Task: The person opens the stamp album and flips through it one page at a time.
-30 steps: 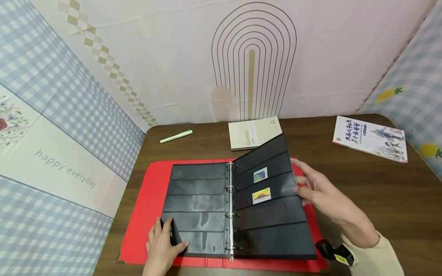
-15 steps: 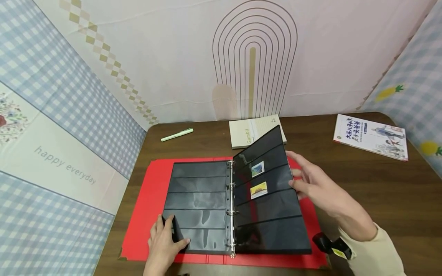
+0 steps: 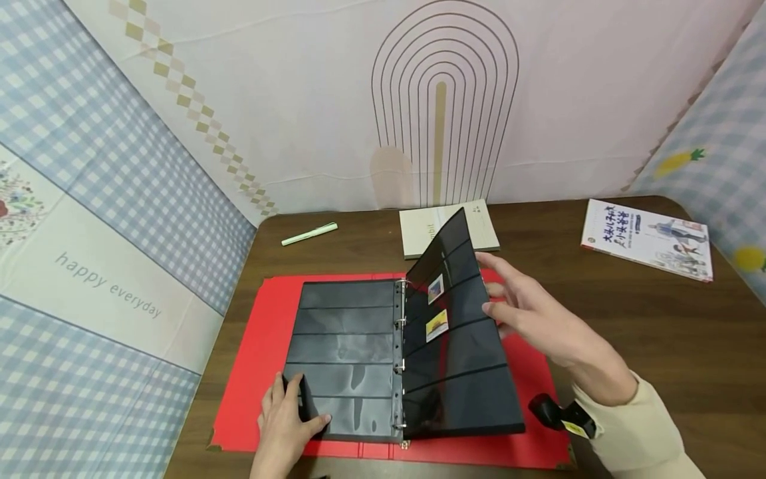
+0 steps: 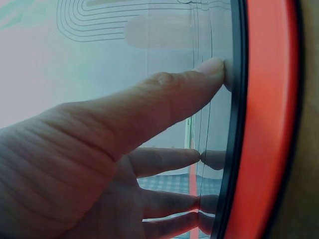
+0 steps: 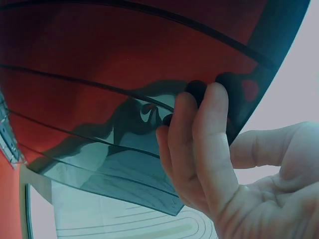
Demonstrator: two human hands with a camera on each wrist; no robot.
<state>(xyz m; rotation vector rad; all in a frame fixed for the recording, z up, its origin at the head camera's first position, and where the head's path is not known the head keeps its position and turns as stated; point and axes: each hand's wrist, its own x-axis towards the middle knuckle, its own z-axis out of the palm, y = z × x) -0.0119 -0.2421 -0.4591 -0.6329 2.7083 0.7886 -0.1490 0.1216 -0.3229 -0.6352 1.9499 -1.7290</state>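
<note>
A red ring-binder stamp album [image 3: 245, 379] lies spread on the table. Its raised right-hand black pocket page [image 3: 469, 372] tilts up from the metal rings [image 3: 400, 366]. My right hand [image 3: 538, 319] pinches that page by its outer edge, thumb on the near face; in the right wrist view the fingers [image 5: 212, 129] press its underside. Two stamps sit in its pockets, a bluish one [image 3: 435, 289] above a yellow one [image 3: 437, 326]. My left hand [image 3: 284, 419] rests with fairly straight fingers on the lower outer corner of the flat left page [image 3: 347, 322].
Behind the album lies a cream Gambit notepad [image 3: 413, 233], partly covered by the raised page. A pale green pen [image 3: 309, 234] is at the back left, a white picture book [image 3: 649, 239] at the back right. Patterned cloth [image 3: 311, 100] surrounds the table.
My right hand has moved left, lifting the page more steeply toward the rings and turning the stamps to a narrower angle. My left hand has stayed on the left page.
</note>
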